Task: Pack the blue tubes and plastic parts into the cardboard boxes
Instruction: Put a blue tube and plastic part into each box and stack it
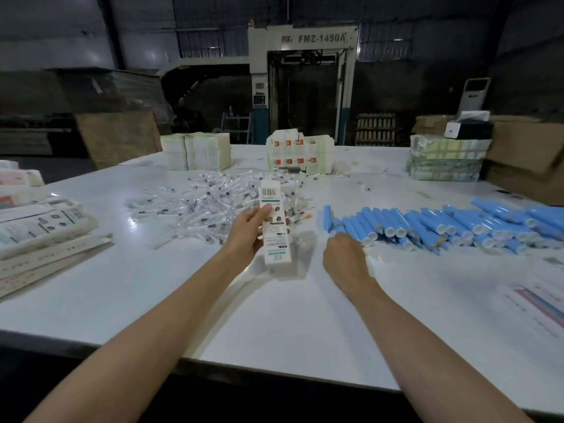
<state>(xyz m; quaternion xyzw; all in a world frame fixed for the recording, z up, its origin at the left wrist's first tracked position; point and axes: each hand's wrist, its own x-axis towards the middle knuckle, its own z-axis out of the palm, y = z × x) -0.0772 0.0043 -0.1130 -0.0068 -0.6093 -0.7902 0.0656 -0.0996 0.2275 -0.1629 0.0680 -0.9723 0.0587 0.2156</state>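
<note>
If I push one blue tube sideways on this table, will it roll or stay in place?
Probably it rolls: the blue tubes are round and the table looks smooth and glossy. Neighbours lying close alongside may stop it soon. It likely feels light, being slim and plastic-looking.

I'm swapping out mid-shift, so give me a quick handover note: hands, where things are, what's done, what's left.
Left hand grips a narrow white printed cardboard box over the white table.
Right hand is at the near end of the row of blue plastic tubes; grip unclear.
Pile of clear-wrapped plastic parts lies behind the box.
Done: box contents hidden.
Left: many tubes and parts lie loose.
</note>
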